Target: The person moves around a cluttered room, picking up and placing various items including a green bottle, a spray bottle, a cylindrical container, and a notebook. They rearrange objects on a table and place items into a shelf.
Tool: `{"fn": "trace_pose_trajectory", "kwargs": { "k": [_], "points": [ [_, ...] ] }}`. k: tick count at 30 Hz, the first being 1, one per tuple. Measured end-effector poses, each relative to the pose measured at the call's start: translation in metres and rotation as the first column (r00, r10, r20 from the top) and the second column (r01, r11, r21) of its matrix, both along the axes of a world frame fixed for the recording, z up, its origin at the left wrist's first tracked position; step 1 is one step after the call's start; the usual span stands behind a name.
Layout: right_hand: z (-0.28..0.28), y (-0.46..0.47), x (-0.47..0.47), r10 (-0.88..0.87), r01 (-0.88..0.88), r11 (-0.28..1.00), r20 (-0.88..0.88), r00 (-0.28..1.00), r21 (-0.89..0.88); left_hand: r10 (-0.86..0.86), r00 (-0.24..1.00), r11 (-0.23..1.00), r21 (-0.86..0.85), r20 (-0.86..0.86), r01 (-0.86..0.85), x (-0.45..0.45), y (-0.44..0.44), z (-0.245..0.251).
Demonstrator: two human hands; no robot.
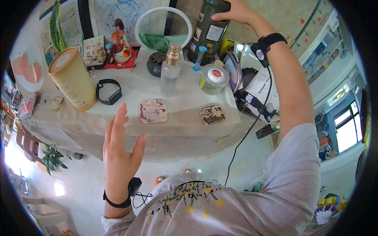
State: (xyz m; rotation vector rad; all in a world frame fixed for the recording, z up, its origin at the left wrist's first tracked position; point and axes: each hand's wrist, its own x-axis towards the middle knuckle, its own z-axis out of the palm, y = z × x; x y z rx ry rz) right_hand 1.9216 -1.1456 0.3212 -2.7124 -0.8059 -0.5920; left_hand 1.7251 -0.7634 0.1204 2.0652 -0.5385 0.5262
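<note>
My right hand (240, 13) reaches far back and grasps the upper part of a tall dark green canister (203, 38), its thumb against the side. The top of that hand is cut off by the picture's edge. Nothing is in my left hand (121, 153), raised before the table's front edge with fingers extended and thumb apart. Nearest to it are a black fitness band (110, 93) and a pink illustrated coaster (153, 111). A small blue hourglass (200, 58) and a clear lidded tub (214, 79) stand in front of the canister.
A spray bottle (170, 72), a dark incense burner (155, 63), a white round-framed mirror (189, 28) and a yellow cardboard tube (72, 79) stand on the cloth-covered table (189, 132). A second coaster (212, 114) lies right. A black cable (251, 128) hangs from my right wrist.
</note>
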Motion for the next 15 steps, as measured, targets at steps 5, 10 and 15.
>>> {"fn": "trace_pose_trajectory", "kwargs": {
  "k": [5,10,15],
  "points": [
    [0.005,-0.007,0.001,0.040,-0.029,0.997,-0.178,0.983,0.066,-0.024,1.000,0.999,0.031,-0.017,0.024,0.003,-0.005,-0.001],
    [0.001,-0.011,-0.002,-0.116,0.139,0.965,0.115,0.987,-0.220,-0.033,0.999,0.998,0.046,-0.026,0.034,0.000,-0.008,0.000],
    [-0.010,-0.005,-0.001,-0.067,0.255,0.894,0.454,0.888,-0.367,-0.033,0.999,0.998,0.053,-0.026,0.034,-0.003,-0.001,0.000]
  ]
}}
